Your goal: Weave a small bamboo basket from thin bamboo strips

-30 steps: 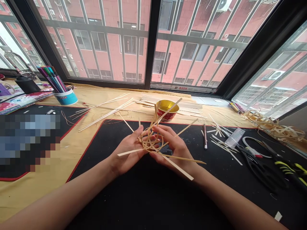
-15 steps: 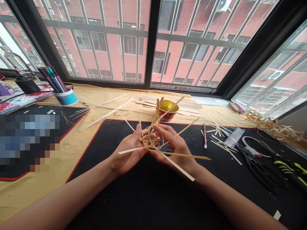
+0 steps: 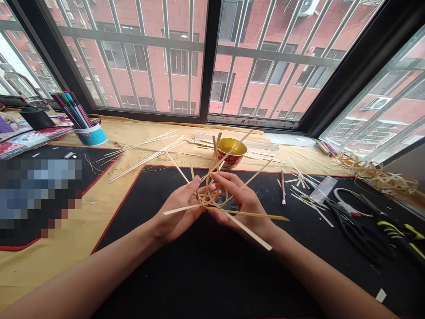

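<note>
A loose, half-formed bundle of thin pale bamboo strips (image 3: pixel 210 195) sits at the centre of the view, held in the air above a black mat (image 3: pixel 199 274) between the person's two hands. Several strips cross and curl into a small ring at its middle, while the others fan outward: some point up and away, one runs left past the left hand (image 3: pixel 181 208), and two long ones reach right and down past the right hand (image 3: pixel 242 206). The bundle has no single long axis, though its longest strip slants toward the right wrist. Both hands are narrowly closed, pinching the crossing from either side with thumbs and fingers, and they nearly meet there; neither hand looks clearly nearer. The fingers hide part of the weave, so the number of strips is hard to tell. The upright strips rise in front of a red bowl with a gold interior (image 3: pixel 232 153) on the bench. To the left, loose strips (image 3: pixel 146 155) lie on a tan cloth (image 3: pixel 66 274). To the right are a pencil (image 3: pixel 283 188), short offcuts (image 3: pixel 305 197), and black-handled scissors (image 3: pixel 358 237). The mat extends below the hands toward the person's forearms, and a barred window (image 3: pixel 133 57) fills the far side.
</note>
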`<act>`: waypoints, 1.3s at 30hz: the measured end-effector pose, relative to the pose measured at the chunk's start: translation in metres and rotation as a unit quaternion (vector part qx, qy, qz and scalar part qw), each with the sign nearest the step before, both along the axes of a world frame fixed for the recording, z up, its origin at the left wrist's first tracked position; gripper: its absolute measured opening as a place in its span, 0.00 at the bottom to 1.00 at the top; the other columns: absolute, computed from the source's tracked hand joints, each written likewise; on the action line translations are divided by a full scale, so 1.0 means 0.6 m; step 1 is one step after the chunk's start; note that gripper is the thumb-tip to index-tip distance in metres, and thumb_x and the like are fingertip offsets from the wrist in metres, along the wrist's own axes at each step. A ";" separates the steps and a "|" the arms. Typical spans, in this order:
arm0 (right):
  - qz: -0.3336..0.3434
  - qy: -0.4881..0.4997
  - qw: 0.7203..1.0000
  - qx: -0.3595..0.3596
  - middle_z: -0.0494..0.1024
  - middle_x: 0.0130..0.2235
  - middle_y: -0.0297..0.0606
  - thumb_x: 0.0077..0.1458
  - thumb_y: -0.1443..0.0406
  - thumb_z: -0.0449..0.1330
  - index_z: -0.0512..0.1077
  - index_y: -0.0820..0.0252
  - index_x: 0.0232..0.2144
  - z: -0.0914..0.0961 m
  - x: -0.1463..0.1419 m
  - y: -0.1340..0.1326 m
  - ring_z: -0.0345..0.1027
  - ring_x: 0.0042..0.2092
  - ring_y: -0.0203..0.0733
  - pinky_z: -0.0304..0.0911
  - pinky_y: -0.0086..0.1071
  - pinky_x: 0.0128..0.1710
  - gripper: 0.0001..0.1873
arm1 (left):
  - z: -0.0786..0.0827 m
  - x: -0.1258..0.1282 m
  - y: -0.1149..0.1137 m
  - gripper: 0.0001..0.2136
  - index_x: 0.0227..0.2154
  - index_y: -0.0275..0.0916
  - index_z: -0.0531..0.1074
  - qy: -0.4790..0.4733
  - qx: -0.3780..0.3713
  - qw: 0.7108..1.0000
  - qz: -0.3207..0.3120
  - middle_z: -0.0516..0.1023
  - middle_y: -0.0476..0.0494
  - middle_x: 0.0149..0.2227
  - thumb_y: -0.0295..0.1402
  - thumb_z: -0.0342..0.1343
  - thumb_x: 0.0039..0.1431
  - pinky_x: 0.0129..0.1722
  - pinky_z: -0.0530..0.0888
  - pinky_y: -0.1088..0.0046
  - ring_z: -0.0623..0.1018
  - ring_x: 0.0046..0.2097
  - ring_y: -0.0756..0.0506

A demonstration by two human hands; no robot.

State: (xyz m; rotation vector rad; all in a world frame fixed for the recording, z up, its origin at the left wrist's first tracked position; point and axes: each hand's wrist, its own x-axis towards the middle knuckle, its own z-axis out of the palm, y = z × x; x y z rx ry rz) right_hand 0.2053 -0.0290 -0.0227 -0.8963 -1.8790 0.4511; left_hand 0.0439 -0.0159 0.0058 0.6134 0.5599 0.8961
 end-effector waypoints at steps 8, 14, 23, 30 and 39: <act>0.004 -0.009 1.000 0.003 0.68 0.54 0.47 0.47 0.64 0.64 0.67 0.57 0.55 0.003 0.004 0.000 0.65 0.55 0.48 0.64 0.40 0.54 0.31 | 0.003 0.002 -0.003 0.17 0.43 0.27 0.72 0.008 -0.012 1.000 -0.002 0.79 0.33 0.39 0.30 0.39 0.69 0.47 0.73 0.67 0.79 0.41 0.43; 0.002 -0.021 1.000 0.002 0.69 0.53 0.48 0.47 0.63 0.65 0.68 0.61 0.55 0.009 0.006 -0.002 0.65 0.55 0.48 0.64 0.38 0.54 0.31 | 0.009 0.001 -0.003 0.16 0.41 0.28 0.72 0.012 -0.006 1.000 -0.004 0.79 0.35 0.35 0.28 0.39 0.68 0.41 0.74 0.69 0.80 0.38 0.44; 0.055 0.117 0.981 -0.146 0.72 0.53 0.45 0.46 0.59 0.67 0.71 0.58 0.51 0.010 0.011 0.005 0.68 0.53 0.49 0.63 0.41 0.54 0.29 | 0.006 0.000 -0.002 0.21 0.53 0.26 0.65 0.001 0.045 0.998 -0.034 0.77 0.30 0.46 0.38 0.40 0.68 0.52 0.70 0.64 0.77 0.49 0.41; 0.082 0.354 0.889 -0.277 0.79 0.43 0.42 0.47 0.52 0.66 0.76 0.60 0.38 0.028 0.017 0.021 0.72 0.48 0.48 0.64 0.42 0.54 0.20 | 0.006 -0.003 0.001 0.26 0.58 0.25 0.58 0.047 0.039 0.998 0.004 0.71 0.24 0.53 0.42 0.45 0.66 0.55 0.69 0.57 0.75 0.52 0.37; 0.115 0.439 0.786 -0.420 0.79 0.44 0.44 0.51 0.46 0.59 0.75 0.61 0.39 0.028 0.040 0.038 0.73 0.48 0.45 0.66 0.38 0.54 0.26 | -0.025 -0.010 0.007 0.16 0.37 0.37 0.77 0.275 0.324 0.891 0.160 0.75 0.46 0.37 0.34 0.68 0.44 0.38 0.73 0.72 0.74 0.35 0.49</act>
